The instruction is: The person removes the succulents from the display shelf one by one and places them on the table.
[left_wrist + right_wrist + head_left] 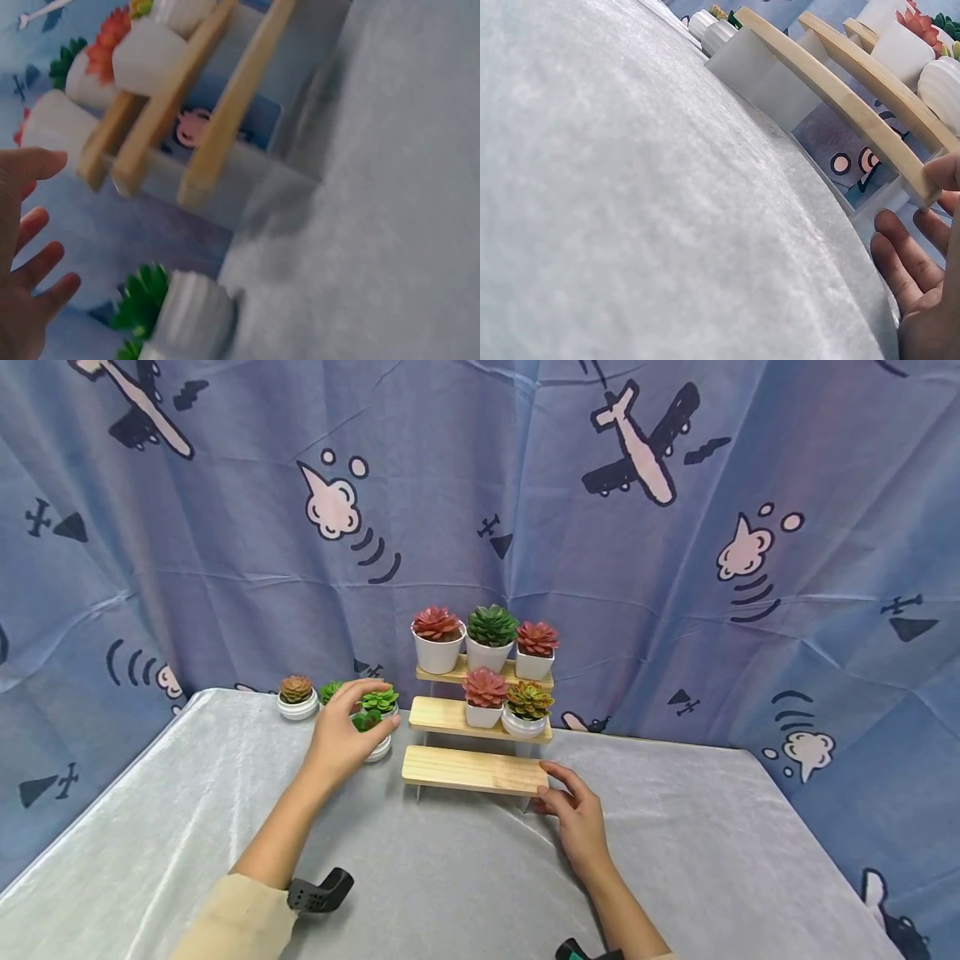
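A three-tier wooden display stand (472,768) rises in steps at the centre of the head view. My right hand (579,820) pinches the right end of its lowest board, thumb and fingers at the corner, as the right wrist view shows too. To the left of the stand, my left hand (339,742) is held over a group of small green potted succulents (381,700) and partly hides them. Its fingers (46,262) are spread in the left wrist view, with nothing between them. A green succulent in a white ribbed pot (196,319) appears below that hand.
Three potted succulents (489,628) stand on the top board. A pink one (484,687) and a yellow-green one (528,702) share the right part of the middle board. An orange-brown succulent (297,690) sits at the far left. A blue patterned curtain (465,485) hangs behind the grey-covered table (450,885).
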The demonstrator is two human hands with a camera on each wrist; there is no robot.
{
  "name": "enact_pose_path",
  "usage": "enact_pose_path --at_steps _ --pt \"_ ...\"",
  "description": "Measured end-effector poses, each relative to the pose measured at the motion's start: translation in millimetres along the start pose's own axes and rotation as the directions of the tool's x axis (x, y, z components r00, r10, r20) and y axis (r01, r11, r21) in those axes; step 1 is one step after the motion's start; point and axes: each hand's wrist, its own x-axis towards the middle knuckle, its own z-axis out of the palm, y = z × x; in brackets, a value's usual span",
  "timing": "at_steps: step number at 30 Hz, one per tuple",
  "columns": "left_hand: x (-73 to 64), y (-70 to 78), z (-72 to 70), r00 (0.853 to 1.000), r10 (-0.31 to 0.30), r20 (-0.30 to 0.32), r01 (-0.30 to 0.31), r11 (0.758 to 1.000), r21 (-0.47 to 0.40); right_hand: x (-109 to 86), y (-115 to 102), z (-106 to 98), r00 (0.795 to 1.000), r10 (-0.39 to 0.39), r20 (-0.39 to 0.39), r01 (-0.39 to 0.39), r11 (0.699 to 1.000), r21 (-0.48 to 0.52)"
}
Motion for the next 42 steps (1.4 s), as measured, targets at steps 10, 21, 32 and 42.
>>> enact_pose_path --at_steps 10,21,32,42 --pt "15.8 31.9 16.1 0.995 0.021 0.102 -0.007 0.991 -0.132 -0.3 0 -1 1.000 0.003 -0.003 -0.003 1.000 0.003" --pt "29.7 55.0 44.2 0.987 0.055 0.154 -0.010 0.960 -0.280 -0.6 0 -1 1.000 -0.007 -0.007 0.007 1.000 0.010" --pt "34.8 62.3 66.0 0.982 0.088 0.170 -0.038 0.960 -0.279 -0.8 2 0 1.000 -0.029 0.001 0.029 0.999 0.022" --pt "32.2 60.3 81.9 0.986 0.091 0.136 -0.063 0.978 -0.197 -0.7 1 0 1.000 -0.026 0.003 0.026 0.999 0.025"
